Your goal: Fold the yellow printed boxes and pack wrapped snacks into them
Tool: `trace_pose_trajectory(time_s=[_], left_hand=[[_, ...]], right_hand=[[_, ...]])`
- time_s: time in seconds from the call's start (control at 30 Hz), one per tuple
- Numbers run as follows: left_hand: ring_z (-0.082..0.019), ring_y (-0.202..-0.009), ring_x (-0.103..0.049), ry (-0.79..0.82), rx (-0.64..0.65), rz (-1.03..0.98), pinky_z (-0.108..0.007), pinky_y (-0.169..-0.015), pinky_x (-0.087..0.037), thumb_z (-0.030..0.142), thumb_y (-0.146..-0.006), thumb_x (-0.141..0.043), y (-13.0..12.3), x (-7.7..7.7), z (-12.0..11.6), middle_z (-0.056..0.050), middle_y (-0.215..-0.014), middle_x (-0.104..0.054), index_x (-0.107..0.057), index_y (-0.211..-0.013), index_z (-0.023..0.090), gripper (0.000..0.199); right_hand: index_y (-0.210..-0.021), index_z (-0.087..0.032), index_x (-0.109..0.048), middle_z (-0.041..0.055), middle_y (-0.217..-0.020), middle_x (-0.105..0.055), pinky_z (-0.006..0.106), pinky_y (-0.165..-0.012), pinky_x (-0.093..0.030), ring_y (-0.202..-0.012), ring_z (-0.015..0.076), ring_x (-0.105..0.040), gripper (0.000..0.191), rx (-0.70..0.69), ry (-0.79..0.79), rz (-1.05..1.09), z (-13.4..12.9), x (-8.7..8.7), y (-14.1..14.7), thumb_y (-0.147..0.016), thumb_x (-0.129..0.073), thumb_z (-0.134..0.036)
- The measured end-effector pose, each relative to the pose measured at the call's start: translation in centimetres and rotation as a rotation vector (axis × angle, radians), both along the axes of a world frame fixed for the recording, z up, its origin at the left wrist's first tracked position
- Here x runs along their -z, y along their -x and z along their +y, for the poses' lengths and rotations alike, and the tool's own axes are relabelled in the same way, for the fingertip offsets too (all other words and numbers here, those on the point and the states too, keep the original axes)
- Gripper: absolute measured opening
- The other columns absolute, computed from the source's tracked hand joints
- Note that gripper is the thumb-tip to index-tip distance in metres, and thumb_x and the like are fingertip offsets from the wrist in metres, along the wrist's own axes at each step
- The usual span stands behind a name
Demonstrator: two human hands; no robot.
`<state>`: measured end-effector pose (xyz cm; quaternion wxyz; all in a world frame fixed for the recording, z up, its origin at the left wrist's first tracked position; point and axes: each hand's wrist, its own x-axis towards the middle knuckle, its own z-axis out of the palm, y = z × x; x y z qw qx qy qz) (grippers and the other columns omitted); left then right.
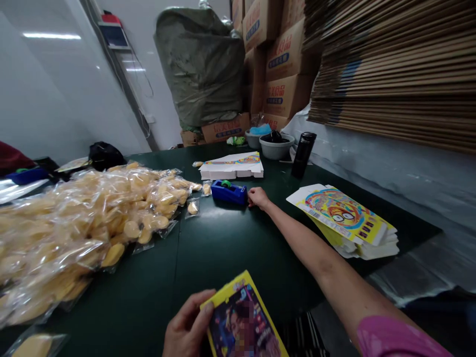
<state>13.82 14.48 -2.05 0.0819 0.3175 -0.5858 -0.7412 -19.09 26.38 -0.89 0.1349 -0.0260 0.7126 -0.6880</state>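
Observation:
Low in the view, my left hand [191, 325] grips a yellow printed box [241, 322] by its left edge, thumb on the front face. The box is cut off by the bottom of the picture. My right arm reaches far forward over the table, and my right hand [258, 198] is closed at the right end of a blue tape dispenser [229, 193] with a green core. Its fingers are pinched together there; any tape between them is too small to see. Small clear-wrapped yellow pieces [192, 207] lie left of the dispenser.
A large heap of clear-wrapped yellow pieces [100, 213] covers the table's left side. Flat printed cartons [342, 215] are stacked right, more white cartons [232, 168] behind the dispenser. A black bottle [304, 153] and a grey basin [275, 148] stand further back, before piled cardboard boxes [280, 94].

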Motion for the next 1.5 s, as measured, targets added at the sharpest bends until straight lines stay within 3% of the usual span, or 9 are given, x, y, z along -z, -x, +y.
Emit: trace_pose_trajectory(time_s=[0.13, 0.27, 0.37, 0.5, 0.8, 1.07, 1.17, 1.4, 1.5], left_hand=[[-0.017, -0.082, -0.069, 0.206, -0.136, 0.343, -0.021, -0.069, -0.056, 0.040, -0.067, -0.083, 0.2, -3.7, -0.7, -0.004, -0.093, -0.076, -0.077, -0.082, 0.020, 0.026], [-0.018, -0.103, -0.067, 0.612, -0.136, 0.699, -0.028, -0.084, -0.057, 0.018, -0.080, -0.072, -0.5, -6.4, -0.1, -0.003, -0.112, -0.071, -0.075, -0.093, 0.025, 0.015], [-0.018, -0.109, -0.064, 0.968, -0.114, 0.718, -0.034, -0.094, -0.055, 0.007, -0.083, -0.065, -0.6, -6.0, 0.7, -0.003, -0.117, -0.068, -0.072, -0.103, 0.026, 0.029], [-0.020, -0.110, -0.064, 1.326, -0.078, 0.705, -0.040, -0.100, -0.051, 0.000, -0.082, -0.063, -0.6, -4.4, 1.1, -0.004, -0.116, -0.068, -0.068, -0.109, 0.025, 0.037], [-0.027, -0.118, -0.060, 1.600, 0.030, 0.772, -0.050, -0.101, -0.050, -0.005, -0.079, -0.062, -1.9, -5.0, 0.7, -0.009, -0.119, -0.067, -0.064, -0.117, 0.025, 0.048], [-0.023, -0.110, -0.065, 1.600, 0.008, 0.826, -0.040, -0.100, -0.051, -0.004, -0.079, -0.066, -1.2, -5.9, -0.2, -0.009, -0.113, -0.070, -0.066, -0.114, 0.019, 0.042], [-0.019, -0.107, -0.066, 1.403, -0.039, 0.779, -0.034, -0.096, -0.053, -0.002, -0.079, -0.067, -1.7, -6.0, 0.1, -0.005, -0.115, -0.070, -0.068, -0.114, 0.023, 0.043], [-0.015, -0.104, -0.069, 0.864, -0.138, 0.695, -0.022, -0.092, -0.055, 0.012, -0.081, -0.070, -2.4, -6.6, 0.7, 0.000, -0.111, -0.074, -0.074, -0.102, 0.027, 0.026], [-0.015, -0.099, -0.071, 0.707, -0.189, 0.630, -0.019, -0.087, -0.057, 0.017, -0.077, -0.076, -3.0, -7.1, 0.5, 0.000, -0.106, -0.076, -0.076, -0.095, 0.026, 0.020]], right_hand=[[-0.090, -0.013, -0.061, -0.0016, -0.076, -0.060, 0.020, -0.050, -0.047, -0.055, 0.0084, -0.054, 0.019, 0.046, 0.059, 0.008, 1.1, -2.0, -2.3, -0.097, -0.059, -0.030], [-0.067, -0.018, -0.049, -0.0086, -0.052, -0.039, 0.018, -0.041, -0.033, -0.041, 0.0059, -0.036, 0.026, 0.015, 0.262, 0.073, 3.6, -4.8, -9.2, -0.091, -0.058, -0.023], [-0.067, -0.021, -0.050, -0.0090, -0.048, -0.039, 0.021, -0.041, -0.035, -0.039, 0.0075, -0.037, 0.023, -0.104, 0.447, 0.111, 5.0, -6.1, -17.5, -0.081, -0.064, -0.031], [-0.067, -0.020, -0.056, -0.0079, -0.048, -0.045, 0.020, -0.039, -0.031, -0.036, 0.0055, -0.035, 0.025, -0.441, 0.806, -0.084, 3.4, -5.5, -25.6, -0.078, -0.072, -0.035], [-0.061, -0.016, -0.055, -0.0071, -0.049, -0.050, 0.016, -0.036, -0.030, -0.036, 0.0029, -0.038, 0.038, -0.435, 0.829, -0.312, 1.4, -2.9, -25.4, -0.067, -0.085, -0.039], [-0.082, -0.017, -0.056, -0.0019, -0.062, -0.064, 0.020, -0.036, -0.042, -0.038, 0.0081, -0.052, 0.058, -0.458, 0.773, -0.306, -1.5, -1.4, -25.2, -0.058, -0.082, -0.063], [-0.091, -0.019, -0.052, 0.0006, -0.065, -0.067, 0.022, -0.036, -0.043, -0.041, 0.0124, -0.056, 0.068, -0.406, 0.728, -0.216, -2.3, -0.8, -24.9, -0.055, -0.080, -0.069], [-0.067, -0.022, -0.038, -0.0098, -0.054, -0.045, 0.019, -0.041, -0.028, -0.046, 0.0064, -0.037, 0.059, -0.226, 0.567, 0.026, -2.0, -0.8, -23.5, -0.054, -0.087, -0.052], [-0.077, -0.021, -0.046, -0.0064, -0.066, -0.052, 0.021, -0.050, -0.036, -0.057, 0.0105, -0.046, 0.049, -0.272, 0.165, 0.241, -0.7, -1.2, -22.7, -0.057, -0.088, -0.039]])
